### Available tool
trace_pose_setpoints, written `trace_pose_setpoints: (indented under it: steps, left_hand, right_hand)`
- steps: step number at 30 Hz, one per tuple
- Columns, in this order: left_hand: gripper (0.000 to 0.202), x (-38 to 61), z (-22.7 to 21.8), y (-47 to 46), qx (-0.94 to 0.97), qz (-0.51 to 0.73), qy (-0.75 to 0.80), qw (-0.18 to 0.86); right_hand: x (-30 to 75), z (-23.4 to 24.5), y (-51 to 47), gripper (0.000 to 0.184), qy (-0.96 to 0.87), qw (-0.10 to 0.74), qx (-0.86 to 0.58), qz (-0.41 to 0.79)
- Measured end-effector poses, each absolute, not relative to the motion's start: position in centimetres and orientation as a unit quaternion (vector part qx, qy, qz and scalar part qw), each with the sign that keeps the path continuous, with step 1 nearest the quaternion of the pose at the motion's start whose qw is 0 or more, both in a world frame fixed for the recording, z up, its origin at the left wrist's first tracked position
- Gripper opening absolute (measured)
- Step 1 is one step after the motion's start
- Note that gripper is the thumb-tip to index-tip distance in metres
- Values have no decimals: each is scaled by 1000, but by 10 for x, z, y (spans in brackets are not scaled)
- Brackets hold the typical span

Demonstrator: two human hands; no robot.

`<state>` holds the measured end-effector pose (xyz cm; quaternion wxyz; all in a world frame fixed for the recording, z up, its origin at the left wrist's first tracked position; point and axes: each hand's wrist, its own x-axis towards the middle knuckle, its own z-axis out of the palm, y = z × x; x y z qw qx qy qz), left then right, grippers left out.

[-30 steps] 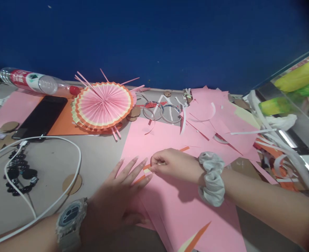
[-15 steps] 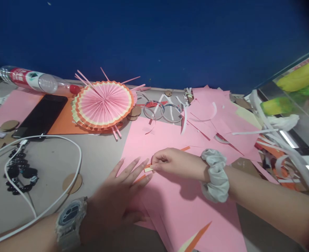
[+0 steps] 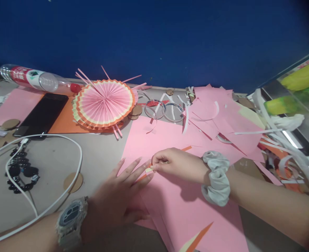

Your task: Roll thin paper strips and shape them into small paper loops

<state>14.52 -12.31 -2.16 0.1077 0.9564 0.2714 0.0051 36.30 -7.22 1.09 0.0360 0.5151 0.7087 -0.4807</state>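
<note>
My left hand lies flat with its fingers spread on pink paper. Its fingertips reach an orange strip that runs partly beneath them. To the right, my right hand pinches a cream-and-orange paper strip between thumb and bent fingers, right beside the left fingertips. Another bit of orange paper shows behind the right hand. Close to me, a cream-and-orange pointed paper piece rests on the pink sheet.
A pleated paper rosette sits at the back, near a plastic bottle and a phone. A white cable loops around black beads. Tape rolls and paper scraps lie behind my right hand. A blue panel stands behind.
The view has shifted slightly. Both hands hold almost the same positions, with the strip still pinched in my right hand.
</note>
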Motion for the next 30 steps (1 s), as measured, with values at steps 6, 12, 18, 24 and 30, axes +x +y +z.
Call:
trace_pose_setpoints:
  steps: [6, 12, 18, 24, 30]
  left_hand:
    - [79, 145, -22, -122, 953, 5, 279, 121]
    - [76, 145, -23, -122, 956, -1, 270, 117]
    - [81, 144, -23, -125, 955, 4, 274, 109]
    - [77, 143, -23, -126, 954, 0, 278, 114]
    - [74, 143, -24, -126, 957, 1, 273, 100]
  right_hand:
    - [363, 11, -74, 19, 712, 35, 518, -472]
    - [361, 12, -73, 19, 720, 39, 524, -453]
    - [359, 14, -74, 18, 713, 44, 534, -453]
    - [359, 12, -75, 19, 711, 43, 536, -453]
    - [358, 13, -76, 20, 707, 44, 543, -451]
